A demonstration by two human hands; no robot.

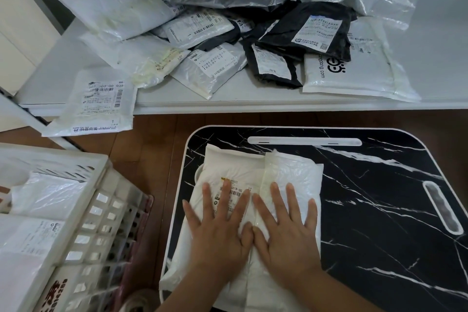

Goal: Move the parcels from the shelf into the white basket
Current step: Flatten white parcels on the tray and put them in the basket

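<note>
A white soft parcel [240,167] with a barcode label lies on the black marble-patterned table [379,197]. My left hand [220,233] and my right hand [286,230] lie flat on it side by side, fingers spread and straight, thumbs touching. The white basket [83,205] stands at the lower left and holds white parcels [38,210]. On the white shelf [253,105] at the top lie several white, grey and black parcels, among them a black parcel [309,30].
One white labelled parcel [98,104] overhangs the shelf's front left edge. A large white bag printed with black lettering [354,68] lies on the shelf at right. Brown wooden floor [152,144] shows between shelf, basket and table. The table has a slot handle [442,206] at right.
</note>
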